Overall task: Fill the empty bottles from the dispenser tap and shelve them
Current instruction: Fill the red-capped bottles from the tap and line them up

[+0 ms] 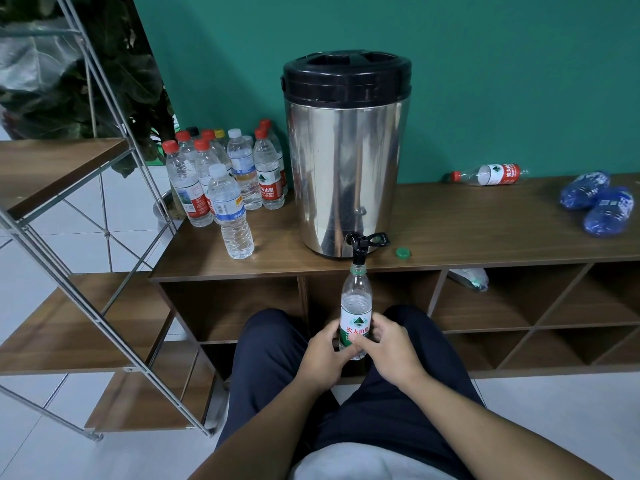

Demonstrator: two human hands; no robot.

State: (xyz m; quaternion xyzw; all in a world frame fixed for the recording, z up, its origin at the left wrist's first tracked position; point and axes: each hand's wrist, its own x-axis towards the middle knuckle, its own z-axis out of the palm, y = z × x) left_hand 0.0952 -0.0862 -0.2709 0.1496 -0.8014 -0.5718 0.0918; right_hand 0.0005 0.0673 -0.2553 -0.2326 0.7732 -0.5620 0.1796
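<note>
Green wall behind, low wooden cabinet with a tabletop (485,230) along it, and the steel dispenser (346,150) sits right at the front edge so its tap (360,245) hangs out over the lip.

Key relation: the green-label bottle (356,306) stands upright, long axis straight up and down, mouth right under the tap spout and touching or almost touching it. Both hands are low on it, so the open neck is directly above the grip. Left hand (320,358) wraps the lower body from its side, right hand (388,355) does the same opposite, thumb across the label; both are clamped on the bottle. Neither is nearer really, though the tap lever sticks out toward the right hand's side.

Bottle looks clear, thin plastic with a white and green label, no cap on, and I think water is up around the shoulder. Hard to say whether water is running.

A loose green cap (402,252) lies on the tabletop just right of the tap, probably this bottle's. A cluster of capped bottles (221,181) stands left of the dispenser. My guess is the next thing is closing the lever and capping.
</note>
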